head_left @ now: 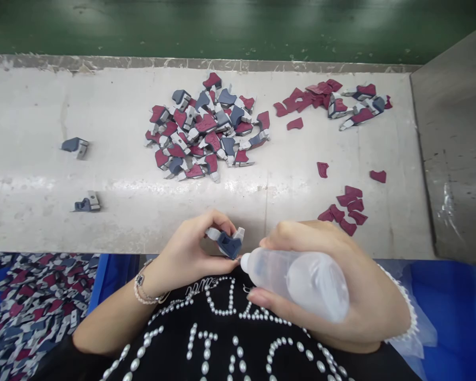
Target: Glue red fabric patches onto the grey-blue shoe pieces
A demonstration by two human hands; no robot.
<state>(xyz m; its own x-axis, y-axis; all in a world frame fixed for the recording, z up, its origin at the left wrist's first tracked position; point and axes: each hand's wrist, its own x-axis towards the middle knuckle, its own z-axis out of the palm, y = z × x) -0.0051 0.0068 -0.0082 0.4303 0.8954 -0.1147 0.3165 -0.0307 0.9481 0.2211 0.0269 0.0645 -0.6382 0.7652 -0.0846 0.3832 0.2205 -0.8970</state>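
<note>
Near the front edge of the table, my left hand (196,248) pinches a small grey and dark-blue plastic part (229,244), its recessed blue side facing up. My right hand (325,248) is wrapped round a translucent squeeze bottle (297,280), tipped on its side. The bottle's white nozzle (245,261) points left and sits right by the lower edge of the part; whether they touch I cannot tell. Loose maroon inserts (348,226) lie on the table beyond my right hand.
A heap of grey, blue and maroon parts (206,124) covers the table's middle. Two single parts (75,145) lie at left. More maroon pieces (301,99) and parts are at back right, beside a metal panel (456,143). A blue bin (107,278) of parts stands lower left.
</note>
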